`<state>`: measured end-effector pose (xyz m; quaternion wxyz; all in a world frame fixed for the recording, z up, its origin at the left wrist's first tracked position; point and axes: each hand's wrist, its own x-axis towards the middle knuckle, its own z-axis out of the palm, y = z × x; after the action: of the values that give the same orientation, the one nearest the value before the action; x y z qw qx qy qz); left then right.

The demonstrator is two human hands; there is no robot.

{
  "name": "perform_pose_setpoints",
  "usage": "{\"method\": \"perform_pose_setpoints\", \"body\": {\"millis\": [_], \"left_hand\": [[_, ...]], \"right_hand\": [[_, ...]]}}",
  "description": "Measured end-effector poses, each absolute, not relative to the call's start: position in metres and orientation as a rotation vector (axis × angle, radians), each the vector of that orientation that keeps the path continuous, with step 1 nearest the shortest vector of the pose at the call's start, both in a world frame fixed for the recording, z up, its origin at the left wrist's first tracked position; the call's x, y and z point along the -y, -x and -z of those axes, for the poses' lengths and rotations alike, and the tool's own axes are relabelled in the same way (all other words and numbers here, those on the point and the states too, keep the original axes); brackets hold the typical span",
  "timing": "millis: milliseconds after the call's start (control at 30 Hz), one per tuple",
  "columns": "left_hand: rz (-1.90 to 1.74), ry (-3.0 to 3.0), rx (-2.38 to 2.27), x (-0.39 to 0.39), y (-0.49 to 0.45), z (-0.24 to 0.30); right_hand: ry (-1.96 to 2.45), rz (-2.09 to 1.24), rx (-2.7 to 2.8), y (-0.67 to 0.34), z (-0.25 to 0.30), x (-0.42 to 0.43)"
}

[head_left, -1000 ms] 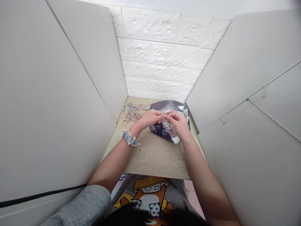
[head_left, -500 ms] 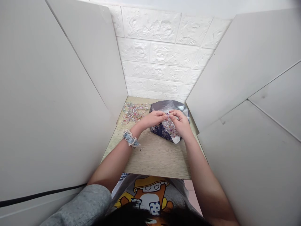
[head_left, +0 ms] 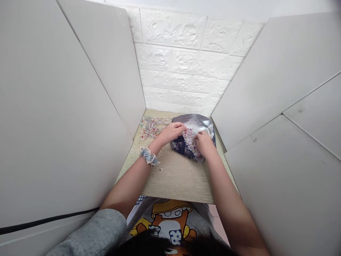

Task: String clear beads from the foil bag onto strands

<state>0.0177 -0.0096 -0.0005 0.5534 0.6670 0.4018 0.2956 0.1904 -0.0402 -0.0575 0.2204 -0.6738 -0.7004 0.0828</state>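
Small pink, white and purple beads (head_left: 189,138) lie heaped in an opened pouch (head_left: 181,145), silver inside and dark blue patterned outside. My left hand (head_left: 172,132) hovers over the pouch's left side, thumb and fingers pinched together near a few beads; what it pinches is too small to make out. Lower, at the right side of the heap, my right hand (head_left: 204,143) has its fingertips closed among the beads, and whether it grips one is hidden. Left of the pouch, strung beads (head_left: 151,126) lie in loose loops.
The narrow wooden tabletop (head_left: 176,181) is hemmed in by white panels on both sides and a white brick-patterned wall (head_left: 186,60) behind. A tiny loose bead-like piece (head_left: 161,169) lies on the wood near my left wrist, which wears a blue scrunchie (head_left: 149,156).
My right hand has parted from my left fingertips and dropped down into the beads at the right. My left hand stays pinched in nearly the same place.
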Motion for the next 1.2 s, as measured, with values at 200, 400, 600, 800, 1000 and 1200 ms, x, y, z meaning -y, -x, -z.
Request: {"method": "perform_pose_setpoints", "body": {"millis": [200,400,600,800,1000,1200], "left_hand": [[-0.679,-1.608,-0.936,0.008,-0.019,0.001],[-0.685,-1.673,-1.006,0.012,-0.019,-0.002],[-0.65,-1.762,-0.935,0.017,-0.019,-0.008],[-0.636,-1.832,-0.905,0.016,-0.018,-0.004],[-0.625,-1.875,-0.86,0.011,-0.018,0.002],[-0.631,-1.877,-0.856,0.013,-0.018,0.001]], "right_hand": [[1.931,-0.209,1.964,-0.186,0.056,0.041],[1.708,-0.419,1.658,-0.176,0.04,0.045],[1.133,-1.128,1.121,-0.165,0.029,0.049],[0.997,-1.3,0.981,-0.162,0.028,0.052],[0.96,-1.327,0.991,-0.162,0.03,0.051],[0.962,-1.324,1.009,-0.161,0.029,0.052]]}}
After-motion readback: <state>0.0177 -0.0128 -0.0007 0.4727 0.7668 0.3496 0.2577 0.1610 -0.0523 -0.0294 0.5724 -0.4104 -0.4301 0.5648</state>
